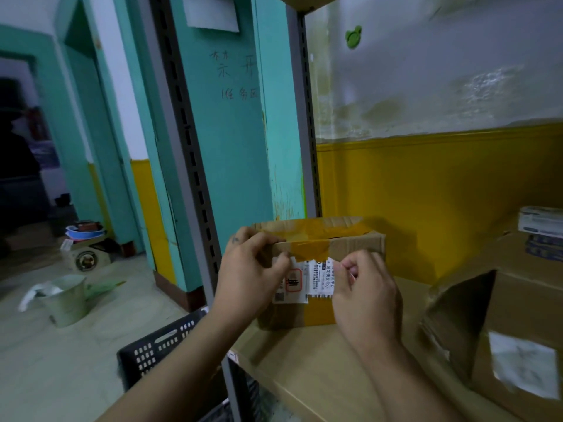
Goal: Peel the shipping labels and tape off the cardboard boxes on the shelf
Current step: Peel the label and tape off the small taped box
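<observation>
- The cardboard box (350, 248) stands on the wooden shelf board (320, 370) at the centre of the frame, with its front face towards the camera.
- Yellow-brown tape (310, 248) runs across the top of the box and folds down over the upper front edge.
- The shipping label (316, 278), white with printed text, barcodes and a red-bordered mark, is on the front face just below the tape.
- The left hand (253, 269) grips the upper left front corner of the box. Its fingers are curled over the top edge and its thumb is on the front face, beside the label's upper left corner.
- The right hand (365, 293) is closed, with curled fingers that pinch the right edge of the label.
- Both forearms enter from the bottom of the frame.
- A second cardboard box (524, 306) lies at the lower right, well apart from the first. It has an open flap and a torn white label remnant (521, 360) on its side.
- A stack of small printed cartons (540, 226) sits at the right edge.
- A grey slotted shelf upright (189, 147) stands left of centre.
- A black perforated plastic crate (158, 345) is on the floor at the lower left, below the shelf edge.
- A metal bucket (67, 300) stands on the floor at the left.
- A green frog-shaped hook (353, 36) is fixed to the wall at the upper right.
</observation>
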The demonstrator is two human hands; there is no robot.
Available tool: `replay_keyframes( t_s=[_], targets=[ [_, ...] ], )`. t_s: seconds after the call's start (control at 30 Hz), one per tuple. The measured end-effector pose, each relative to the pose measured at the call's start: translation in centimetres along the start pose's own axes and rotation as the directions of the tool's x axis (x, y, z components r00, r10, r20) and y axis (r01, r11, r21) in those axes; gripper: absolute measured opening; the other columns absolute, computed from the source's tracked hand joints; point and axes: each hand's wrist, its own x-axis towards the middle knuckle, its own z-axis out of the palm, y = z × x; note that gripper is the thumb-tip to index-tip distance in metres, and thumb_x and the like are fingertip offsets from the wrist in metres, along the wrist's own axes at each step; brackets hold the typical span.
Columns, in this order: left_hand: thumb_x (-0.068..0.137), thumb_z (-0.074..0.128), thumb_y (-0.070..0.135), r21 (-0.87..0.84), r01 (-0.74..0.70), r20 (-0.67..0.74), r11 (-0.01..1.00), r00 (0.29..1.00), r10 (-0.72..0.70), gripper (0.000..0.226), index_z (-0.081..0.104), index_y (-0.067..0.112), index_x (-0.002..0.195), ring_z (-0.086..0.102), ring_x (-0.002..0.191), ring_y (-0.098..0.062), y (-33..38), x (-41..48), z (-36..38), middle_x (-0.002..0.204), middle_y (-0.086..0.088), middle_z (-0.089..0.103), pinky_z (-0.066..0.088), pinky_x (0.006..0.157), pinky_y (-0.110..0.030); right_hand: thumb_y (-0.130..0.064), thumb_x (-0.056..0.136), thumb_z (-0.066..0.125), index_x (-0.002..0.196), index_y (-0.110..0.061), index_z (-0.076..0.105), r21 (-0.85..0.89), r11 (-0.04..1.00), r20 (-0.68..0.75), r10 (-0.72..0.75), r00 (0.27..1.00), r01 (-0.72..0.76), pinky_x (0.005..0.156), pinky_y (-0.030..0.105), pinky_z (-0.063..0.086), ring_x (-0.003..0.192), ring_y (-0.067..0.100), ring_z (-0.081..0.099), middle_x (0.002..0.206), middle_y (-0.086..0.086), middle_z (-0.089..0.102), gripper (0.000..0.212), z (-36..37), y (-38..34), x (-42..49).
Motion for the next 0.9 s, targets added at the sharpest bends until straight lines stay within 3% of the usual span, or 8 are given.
replay_keyframes(
  t_s=[0.1, 0.3, 0.47, 0.6, 0.67, 0.73, 0.83, 0.9],
  targets=[
    [0.082, 0.065, 0.046, 0.013, 0.01, 0.012, 1.0, 1.0, -0.01, 0.015, 0.061, 0.036, 0.094, 0.051, 0.103, -0.011, 0.1, 0.1, 0.1, 0.1, 0.019, 0.047, 0.053, 0.084, -0.029, -0.02, 0.091, 0.064, 0.078, -0.022, 0.05, 0.002, 1.0, 0.0, 0.01, 1.0, -0.01, 0.054, 0.013, 0.027, 0.074, 0.012, 0.049, 0.085, -0.006, 0.048, 0.019, 0.0, -0.2, -0.1],
    [0.08, 0.066, 0.044, -0.012, 0.052, -0.013, 0.999, 0.999, -0.052, 0.015, 0.062, 0.032, 0.088, 0.049, 0.103, -0.014, 0.3, 0.2, 0.4, 0.098, 0.017, 0.047, 0.054, 0.087, -0.04, -0.02, 0.091, 0.065, 0.077, -0.023, 0.049, 0.001, 1.0, -0.017, -0.007, 1.0, 0.007, 0.055, 0.009, 0.021, 0.07, 0.009, 0.045, 0.082, -0.008, 0.047, 0.022, -0.2, -0.4, -0.2],
    [0.075, 0.062, 0.052, -0.033, 0.031, -0.044, 0.999, 0.998, -0.033, 0.02, 0.059, 0.035, 0.085, 0.051, 0.101, -0.015, 0.0, 0.0, 0.7, 0.097, 0.017, 0.047, 0.056, 0.083, -0.04, -0.019, 0.092, 0.064, 0.078, -0.02, 0.051, 0.018, 1.0, -0.009, 0.0, 1.0, 0.001, 0.053, 0.009, 0.026, 0.072, 0.008, 0.045, 0.084, -0.008, 0.048, 0.019, -0.1, -0.3, -0.2],
    [0.062, 0.063, 0.073, -0.002, 0.024, -0.052, 1.0, 0.998, -0.024, 0.045, 0.055, 0.033, 0.08, 0.054, 0.096, -0.013, 0.4, 0.3, 0.7, 0.093, 0.015, 0.048, 0.056, 0.077, -0.038, -0.02, 0.092, 0.064, 0.079, -0.02, 0.051, 0.018, 1.0, -0.011, -0.01, 1.0, 0.01, 0.054, 0.009, 0.026, 0.072, 0.007, 0.046, 0.085, -0.008, 0.048, 0.019, -0.1, -0.4, -0.4],
    [0.063, 0.062, 0.075, 0.082, 0.023, -0.003, 0.996, 1.0, -0.022, 0.047, 0.054, 0.031, 0.079, 0.056, 0.089, -0.012, 0.8, 0.9, 0.4, 0.09, 0.014, 0.049, 0.057, 0.074, -0.039, -0.021, 0.092, 0.064, 0.078, -0.022, 0.05, 0.015, 1.0, -0.006, -0.016, 1.0, 0.016, 0.054, 0.009, 0.025, 0.072, 0.006, 0.046, 0.084, -0.009, 0.048, 0.019, -0.2, -0.4, -0.4],
    [0.072, 0.062, 0.07, 0.238, -0.053, 0.056, 0.97, 0.998, 0.041, 0.041, 0.057, 0.031, 0.086, 0.057, 0.088, -0.011, 1.3, 1.4, -0.2, 0.092, 0.014, 0.052, 0.058, 0.076, -0.039, -0.023, 0.093, 0.062, 0.079, -0.023, 0.049, 0.013, 1.0, 0.016, 0.0, 1.0, 0.0, 0.054, 0.009, 0.025, 0.074, 0.006, 0.046, 0.086, -0.009, 0.048, 0.019, -0.1, -0.3, -0.3],
    [0.084, 0.059, 0.063, 0.456, -0.276, 0.149, 0.846, 0.961, 0.233, 0.046, 0.059, 0.034, 0.12, 0.058, 0.104, -0.013, 2.1, 1.6, -0.3, 0.113, 0.01, 0.059, 0.046, 0.101, -0.04, -0.022, 0.093, 0.062, 0.08, -0.022, 0.05, 0.025, 1.0, 0.028, 0.007, 1.0, -0.007, 0.053, 0.009, 0.027, 0.076, 0.006, 0.046, 0.087, -0.008, 0.049, 0.018, 0.2, -0.5, -0.2],
    [0.086, 0.057, 0.061, 0.423, -0.282, 0.159, 0.861, 0.959, 0.236, 0.054, 0.053, 0.035, 0.133, 0.057, 0.108, -0.013, 2.4, 1.6, 0.4, 0.118, 0.01, 0.061, 0.044, 0.104, -0.039, -0.021, 0.093, 0.061, 0.081, -0.022, 0.05, 0.024, 1.0, 0.038, 0.001, 0.999, -0.002, 0.054, 0.009, 0.028, 0.076, 0.006, 0.046, 0.088, -0.008, 0.048, 0.017, 0.3, -0.7, -0.3]
  ],
)
